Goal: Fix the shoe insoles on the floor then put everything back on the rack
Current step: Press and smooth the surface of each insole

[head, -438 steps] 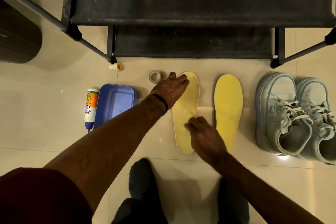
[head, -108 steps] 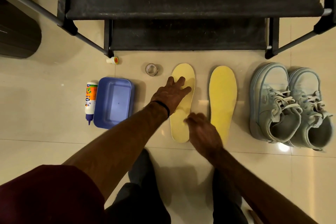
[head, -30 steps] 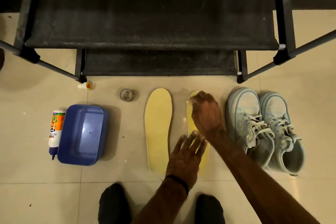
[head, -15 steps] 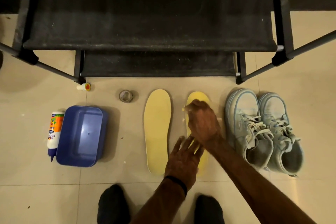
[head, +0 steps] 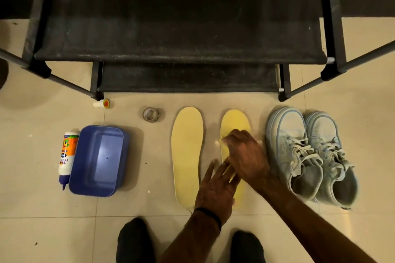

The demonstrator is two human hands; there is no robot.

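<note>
Just one view here, a wide-angle cam on the person's head looking nearly straight down at the pale tiled floor (head: 32, 177), close enough that both forearms and the dark-socked feet (head: 134, 241) crowd the bottom edge. It faces the black metal-and-fabric shoe rack (head: 179, 28), which fills the top half, with straight edges bowing a bit near the sides. No second view, so nothing overlaps.
</note>
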